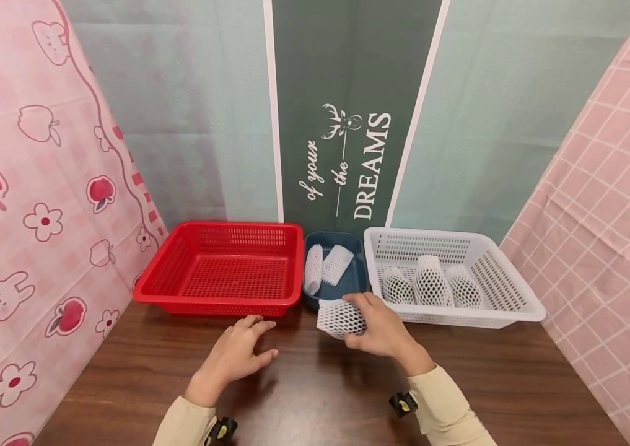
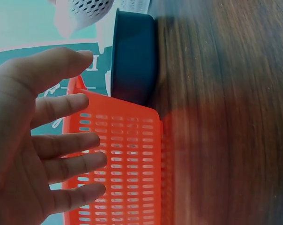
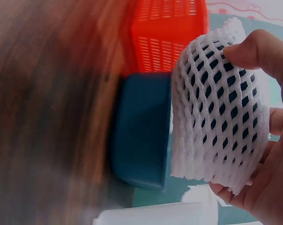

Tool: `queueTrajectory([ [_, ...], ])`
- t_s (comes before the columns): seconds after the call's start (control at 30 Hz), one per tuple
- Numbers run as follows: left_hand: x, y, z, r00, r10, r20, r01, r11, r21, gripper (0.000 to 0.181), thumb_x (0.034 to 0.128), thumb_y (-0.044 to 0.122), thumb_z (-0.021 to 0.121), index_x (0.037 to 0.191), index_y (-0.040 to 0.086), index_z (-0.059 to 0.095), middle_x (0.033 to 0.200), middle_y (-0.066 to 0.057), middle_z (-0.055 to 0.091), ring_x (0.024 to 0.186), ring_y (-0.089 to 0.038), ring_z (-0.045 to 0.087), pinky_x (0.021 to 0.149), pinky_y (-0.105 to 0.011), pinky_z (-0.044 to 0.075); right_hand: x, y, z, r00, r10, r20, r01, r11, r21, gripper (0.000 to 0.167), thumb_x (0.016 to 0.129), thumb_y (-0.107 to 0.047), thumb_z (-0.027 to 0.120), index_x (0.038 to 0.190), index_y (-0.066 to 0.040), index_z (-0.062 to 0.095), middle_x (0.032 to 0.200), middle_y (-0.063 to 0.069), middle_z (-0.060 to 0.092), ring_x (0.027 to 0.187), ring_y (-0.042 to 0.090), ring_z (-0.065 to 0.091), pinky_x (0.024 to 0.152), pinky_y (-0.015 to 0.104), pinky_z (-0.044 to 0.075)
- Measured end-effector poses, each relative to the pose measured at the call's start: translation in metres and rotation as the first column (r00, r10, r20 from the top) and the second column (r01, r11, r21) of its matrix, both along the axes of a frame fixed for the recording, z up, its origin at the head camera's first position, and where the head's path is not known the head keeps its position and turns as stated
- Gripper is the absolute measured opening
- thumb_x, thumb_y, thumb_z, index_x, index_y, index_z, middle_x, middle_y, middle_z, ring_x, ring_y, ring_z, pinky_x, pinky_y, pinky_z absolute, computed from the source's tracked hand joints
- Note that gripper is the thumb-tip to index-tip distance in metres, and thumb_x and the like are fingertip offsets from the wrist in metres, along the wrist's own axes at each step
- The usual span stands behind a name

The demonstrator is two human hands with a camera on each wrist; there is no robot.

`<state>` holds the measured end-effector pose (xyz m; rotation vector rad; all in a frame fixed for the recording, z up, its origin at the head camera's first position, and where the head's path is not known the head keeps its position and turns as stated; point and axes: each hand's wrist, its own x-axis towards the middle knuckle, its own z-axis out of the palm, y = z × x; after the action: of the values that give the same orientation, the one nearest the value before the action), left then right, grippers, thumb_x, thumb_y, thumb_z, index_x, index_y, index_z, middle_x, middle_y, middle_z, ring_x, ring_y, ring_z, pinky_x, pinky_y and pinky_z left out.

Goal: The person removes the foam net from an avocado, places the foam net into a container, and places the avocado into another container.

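Right hand clasps dark rounded item in white foam-mesh sleeve, just in front of dark-blue round-cornered plastic tub; left hand hangs front-left of tub, fingers apart, holding nothing. We judge work partway: two limp white foam-net tubes lie inside tub; three more netted rounded items sit right of tub in slotted white plastic basket, apparently left to handle. Glossy red slotted plastic basket stands left of tub. We see held mesh stretched into diamonds.

A left hand hovers, fingers extended, before a red basket
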<state>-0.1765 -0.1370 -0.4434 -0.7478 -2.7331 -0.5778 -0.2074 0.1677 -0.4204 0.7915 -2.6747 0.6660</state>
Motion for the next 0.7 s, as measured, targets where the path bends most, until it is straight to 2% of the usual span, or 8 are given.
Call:
queueTrajectory([
  [0.33, -0.002, -0.008, -0.01, 0.998, 0.05, 0.047, -0.051, 0.999, 0.008, 0.046, 0.0724, 0.03, 0.076, 0.112, 0.009, 0.065, 0.107, -0.013, 0.058, 0.097, -0.029, 0.057, 0.073, -0.05, 0.047, -0.002, -0.009, -0.021, 0.999, 0.015, 0.039, -0.015, 1.0, 0.014, 0.066, 0.06, -0.032, 0.076, 0.119, -0.013, 0.055, 0.109, 0.005, 0.055, 0.102, 0.024, 0.053, 0.08, 0.042, 0.045],
  [0.5, -0.003, -0.011, -0.014, 0.994, 0.073, 0.084, -0.075, 0.997, 0.02, 0.047, 0.0726, 0.031, 0.076, 0.112, 0.009, 0.065, 0.109, -0.014, 0.058, 0.099, -0.031, 0.056, 0.075, -0.051, 0.047, -0.002, -0.012, -0.031, 0.997, 0.015, 0.072, -0.016, 1.0, 0.015, 0.065, 0.062, -0.033, 0.077, 0.12, -0.014, 0.054, 0.108, 0.004, 0.054, 0.1, 0.022, 0.052, 0.079, 0.041, 0.046],
  [0.7, -0.004, -0.016, -0.019, 0.993, 0.082, 0.088, -0.085, 0.996, 0.029, 0.047, 0.0724, 0.031, 0.076, 0.112, 0.009, 0.065, 0.106, -0.013, 0.058, 0.096, -0.03, 0.058, 0.073, -0.047, 0.048, -0.004, -0.015, -0.04, 0.995, 0.005, 0.101, -0.006, 1.0, 0.011, 0.065, 0.061, -0.031, 0.078, 0.12, -0.014, 0.054, 0.105, 0.002, 0.054, 0.096, 0.02, 0.052, 0.079, 0.039, 0.046],
])
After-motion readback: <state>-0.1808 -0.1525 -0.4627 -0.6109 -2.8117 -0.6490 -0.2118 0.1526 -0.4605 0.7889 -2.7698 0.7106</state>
